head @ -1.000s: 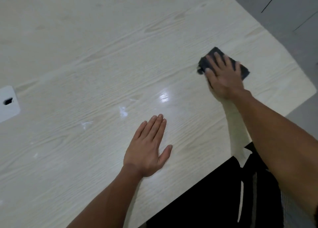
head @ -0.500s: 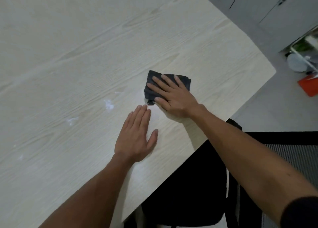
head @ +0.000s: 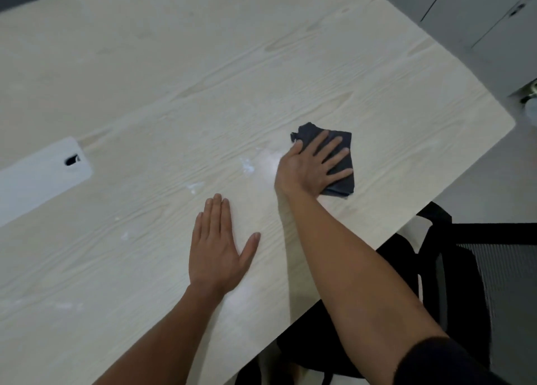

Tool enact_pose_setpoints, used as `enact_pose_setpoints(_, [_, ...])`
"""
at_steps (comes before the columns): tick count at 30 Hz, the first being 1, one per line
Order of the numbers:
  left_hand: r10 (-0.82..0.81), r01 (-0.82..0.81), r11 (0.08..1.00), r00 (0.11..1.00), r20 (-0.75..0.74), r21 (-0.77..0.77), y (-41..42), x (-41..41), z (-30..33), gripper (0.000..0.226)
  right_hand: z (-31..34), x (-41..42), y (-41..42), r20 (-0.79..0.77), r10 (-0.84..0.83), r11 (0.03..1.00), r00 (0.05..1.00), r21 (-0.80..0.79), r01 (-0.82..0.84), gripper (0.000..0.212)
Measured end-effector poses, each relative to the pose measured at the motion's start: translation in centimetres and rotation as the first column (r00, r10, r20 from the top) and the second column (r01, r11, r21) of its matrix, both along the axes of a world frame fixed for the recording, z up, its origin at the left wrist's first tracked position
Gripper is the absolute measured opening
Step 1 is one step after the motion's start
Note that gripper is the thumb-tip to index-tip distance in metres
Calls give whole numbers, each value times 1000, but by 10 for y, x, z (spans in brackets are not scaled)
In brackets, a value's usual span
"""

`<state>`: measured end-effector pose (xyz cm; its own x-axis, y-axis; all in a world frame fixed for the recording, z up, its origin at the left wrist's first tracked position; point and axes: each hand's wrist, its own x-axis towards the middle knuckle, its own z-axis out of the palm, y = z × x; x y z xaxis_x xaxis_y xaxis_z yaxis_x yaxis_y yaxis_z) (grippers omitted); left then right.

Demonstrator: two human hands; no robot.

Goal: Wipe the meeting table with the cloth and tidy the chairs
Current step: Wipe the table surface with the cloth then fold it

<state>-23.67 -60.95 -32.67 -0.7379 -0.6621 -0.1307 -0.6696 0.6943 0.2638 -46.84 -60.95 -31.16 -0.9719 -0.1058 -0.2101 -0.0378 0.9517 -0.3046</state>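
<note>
A folded dark grey cloth lies flat on the pale wood-grain meeting table, near its right corner. My right hand presses down on the cloth with fingers spread over it. My left hand rests flat on the bare tabletop, palm down, fingers together, holding nothing. A black mesh office chair stands tucked at the table's near right edge, partly hidden under my right arm.
A white cable-port cover with a dark slot is set in the table at the left. Pale smears mark the surface left of the cloth. Grey cabinets and grey floor lie beyond the table's right corner.
My right hand has slid the cloth from close by my left hand out to the right, with the fingers now pointing right. My left hand has stayed flat on the table.
</note>
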Motion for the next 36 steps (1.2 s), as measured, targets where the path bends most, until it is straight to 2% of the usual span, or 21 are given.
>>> enact_pose_setpoints(3, [-2, 2, 1000, 1000, -4, 2, -3, 2, -4, 93, -8, 23, -58, -30, 197, 980, 980, -2, -197, 69])
enact_pose_setpoints(5, [-2, 2, 1000, 1000, -6, 5, -3, 0, -4, 93, -11, 34, -83, -48, 431, 902, 901, 13, -431, 67])
enact_pose_setpoints(7, [-3, 3, 1000, 1000, 6, 12, -5, 2, -4, 93, -13, 35, -90, -55, 709, 705, 704, 24, -708, 64])
enact_pose_setpoints(9, [-2, 2, 1000, 1000, 10, 20, -5, 3, -4, 93, -13, 21, -77, -66, 904, 424, 422, 34, -905, 60])
enact_pose_setpoints(11, [4, -5, 1000, 1000, 15, 28, -6, 3, -1, 93, -12, 0, -51, -73, 978, 199, 196, 38, -979, 58])
enact_pose_setpoints(12, [6, -6, 1000, 1000, 8, 28, -5, 3, -1, 93, -12, -11, -34, -70, 986, 156, 152, 51, -986, 57])
enact_pose_setpoints(13, [7, -7, 1000, 1000, -3, 25, -6, 3, 0, 93, -13, -23, -17, -64, 985, 163, 159, 72, -984, 57])
enact_pose_setpoints(14, [7, -7, 1000, 1000, -14, 24, -6, 3, -1, 93, -12, -34, 0, -60, 975, 220, 215, 91, -971, 57])
enact_pose_setpoints(17, [3, -1, 999, 999, -48, 32, -4, 3, -2, 93, -5, -66, 52, -55, 832, 554, 552, 129, -822, 59])
enact_pose_setpoints(19, [6, -4, 999, 998, -62, 38, -4, 3, -1, 93, -1, -74, 78, -46, 634, 769, 772, 138, -624, 62])
enact_pose_setpoints(21, [3, -1, 999, 999, -43, 43, -4, 2, 0, 93, -1, -62, 87, -41, 335, 936, 941, 134, -327, 63])
enact_pose_setpoints(23, [3, -1, 999, 999, -39, 44, -4, 3, 1, 93, -3, -31, 71, -45, 38, 994, 998, 108, -33, 65])
enact_pose_setpoints(24, [2, 0, 999, 999, -41, 43, -4, 3, 1, 92, -4, -14, 56, -44, -52, 994, 998, 91, 55, 66])
enact_pose_setpoints(26, [0, 1, 1000, 999, -38, 26, -2, 4, 1, 92, -5, 17, 21, -51, -71, 996, 996, 46, 73, 67])
enact_pose_setpoints(28, [4, -4, 1000, 1000, -23, 15, -3, 4, 0, 92, -6, 44, -16, -65, 70, 998, 995, 14, -69, 68])
enact_pose_setpoints(30, [-4, 4, 1000, 1000, 0, 11, -4, 3, -1, 93, -10, 65, -44, -76, 298, 954, 951, 16, -298, 68])
enact_pose_setpoints(32, [-9, 9, 1000, 1000, 15, 2, -7, 3, -2, 94, -11, 79, -60, -66, 589, 808, 805, 34, -588, 66])
enact_pose_setpoints(34, [6, -6, 1000, 1000, 13, -10, -7, 3, -3, 93, -10, 69, -55, -73, 833, 552, 548, 56, -832, 63])
enact_pose_setpoints(36, [12, -12, 1000, 1000, 4, -25, -4, 3, -2, 92, -13, 41, -30, -96, 942, 328, 321, 78, -941, 60])
